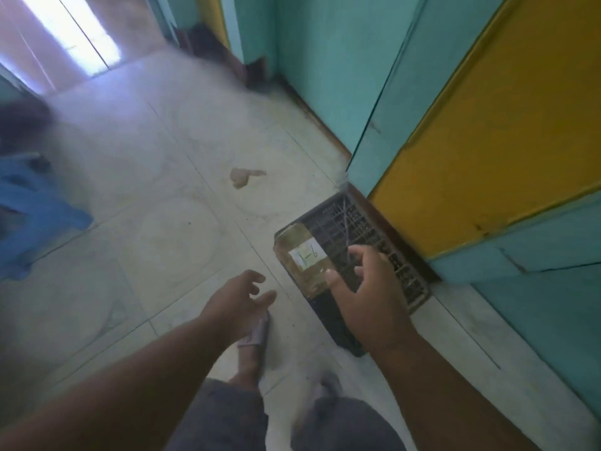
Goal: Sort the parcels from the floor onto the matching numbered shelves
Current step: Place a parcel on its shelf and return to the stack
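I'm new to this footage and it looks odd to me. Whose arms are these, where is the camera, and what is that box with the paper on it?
There is no machine here. A person wears a camera on the head, so you look down at their own arms and feet. A brown parcel with a handwritten white label lies on a black crate on the tiled floor, beside a teal and yellow cabinet. The right hand hangs over the crate beside the parcel, fingers loosely spread, gripping nothing. The left hand is open and empty.

parcel label (307, 257): you've got a white sticker on the brown parcel (300, 255), handwritten "1-6", seen upside down from your view.
other text: none readable.
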